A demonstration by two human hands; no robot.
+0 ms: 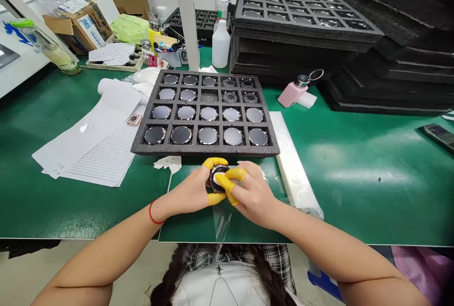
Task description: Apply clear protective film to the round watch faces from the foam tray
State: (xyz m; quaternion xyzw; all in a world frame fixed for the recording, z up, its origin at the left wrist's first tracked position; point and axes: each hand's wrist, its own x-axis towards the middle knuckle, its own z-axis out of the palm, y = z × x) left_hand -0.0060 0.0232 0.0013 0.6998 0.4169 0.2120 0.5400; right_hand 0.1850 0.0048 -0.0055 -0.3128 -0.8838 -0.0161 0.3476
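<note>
My left hand [189, 192], in yellow finger cots, is closed around the rim of a round watch [213, 185] with a dark face. Over that face, my right hand [255, 197], also wearing yellow finger cots, pinches a small white wipe [219, 176] and presses it down. The fingers hide part of the watch. Just beyond both hands lies a black foam tray [205, 151] with round watches in its compartments. Most show shiny faces upward; several at the back right show a different, dark ringed side. Clear plastic film [222, 223] lies below the hands.
Papers [95, 140] and a small square rose-gold watch [134, 120] are left of the tray. A white wrapped pack [294, 164] lies right. Behind stand a pink bottle [292, 92], a white bottle [221, 46] and stacked foam trays [283, 55]. A phone [440, 135] lies far right.
</note>
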